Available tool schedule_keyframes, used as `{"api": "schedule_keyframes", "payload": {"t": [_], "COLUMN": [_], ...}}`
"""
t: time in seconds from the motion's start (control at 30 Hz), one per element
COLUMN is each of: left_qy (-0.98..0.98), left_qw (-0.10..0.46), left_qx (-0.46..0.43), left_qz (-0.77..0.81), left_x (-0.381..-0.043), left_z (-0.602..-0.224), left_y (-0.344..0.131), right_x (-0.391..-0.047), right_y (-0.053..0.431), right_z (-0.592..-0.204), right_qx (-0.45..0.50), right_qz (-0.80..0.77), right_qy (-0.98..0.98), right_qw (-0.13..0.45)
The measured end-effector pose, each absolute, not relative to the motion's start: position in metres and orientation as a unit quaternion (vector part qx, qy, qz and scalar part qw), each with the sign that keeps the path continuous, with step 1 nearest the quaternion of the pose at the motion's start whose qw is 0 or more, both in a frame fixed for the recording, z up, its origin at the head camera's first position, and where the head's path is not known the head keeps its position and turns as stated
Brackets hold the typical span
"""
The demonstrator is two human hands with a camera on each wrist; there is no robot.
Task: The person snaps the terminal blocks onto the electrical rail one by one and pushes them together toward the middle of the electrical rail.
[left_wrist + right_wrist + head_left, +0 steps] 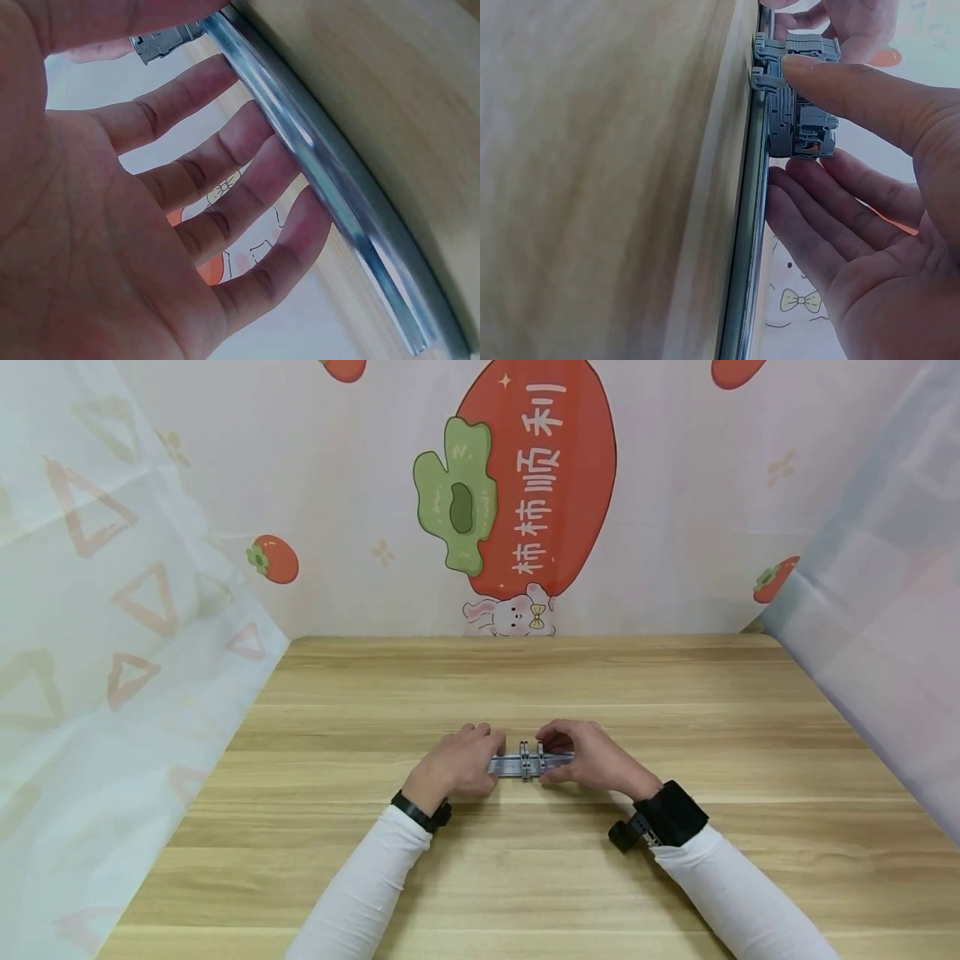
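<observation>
A silvery DIN rail [508,767] lies on the table with grey terminal blocks [525,762] standing across it. My left hand [456,763] grips the rail's left part, its fingertips [306,214] along the far edge and the thumb opposite. On the other side, my right hand [596,762] pinches the right-hand terminal block [812,135]. In the right wrist view, its thumb [832,79] lies against the block and the fingers curve behind it. The rail's left end is hidden by my left hand in the head view.
The wood-grain table [525,877] extends around both hands. A white printed curtain [345,485] hangs behind its back edge, with more sheets at the left and right sides.
</observation>
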State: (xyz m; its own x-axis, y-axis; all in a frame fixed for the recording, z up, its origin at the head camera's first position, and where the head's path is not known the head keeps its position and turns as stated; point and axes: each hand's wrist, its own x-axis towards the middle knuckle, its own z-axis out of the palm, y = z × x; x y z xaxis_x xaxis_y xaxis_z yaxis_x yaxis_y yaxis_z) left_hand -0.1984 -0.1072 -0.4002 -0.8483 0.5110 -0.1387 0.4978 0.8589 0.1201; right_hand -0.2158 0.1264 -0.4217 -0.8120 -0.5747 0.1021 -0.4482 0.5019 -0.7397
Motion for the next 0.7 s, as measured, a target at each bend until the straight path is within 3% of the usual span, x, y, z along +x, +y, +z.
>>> {"api": "schedule_keyframes", "payload": {"t": [0.7], "left_qy": [0.959], "left_qw": [0.086], "left_qx": [0.265], "left_qz": [0.045], "left_x": [-0.1976], "left_z": [-0.3969], "left_y": [-0.1060], "right_x": [-0.2128], "right_y": [0.1216], "right_z": [-0.4202], "right_qx": [-0.298], "right_qz": [-0.407], "right_qy": [0.860], "right_qw": [0.078]}}
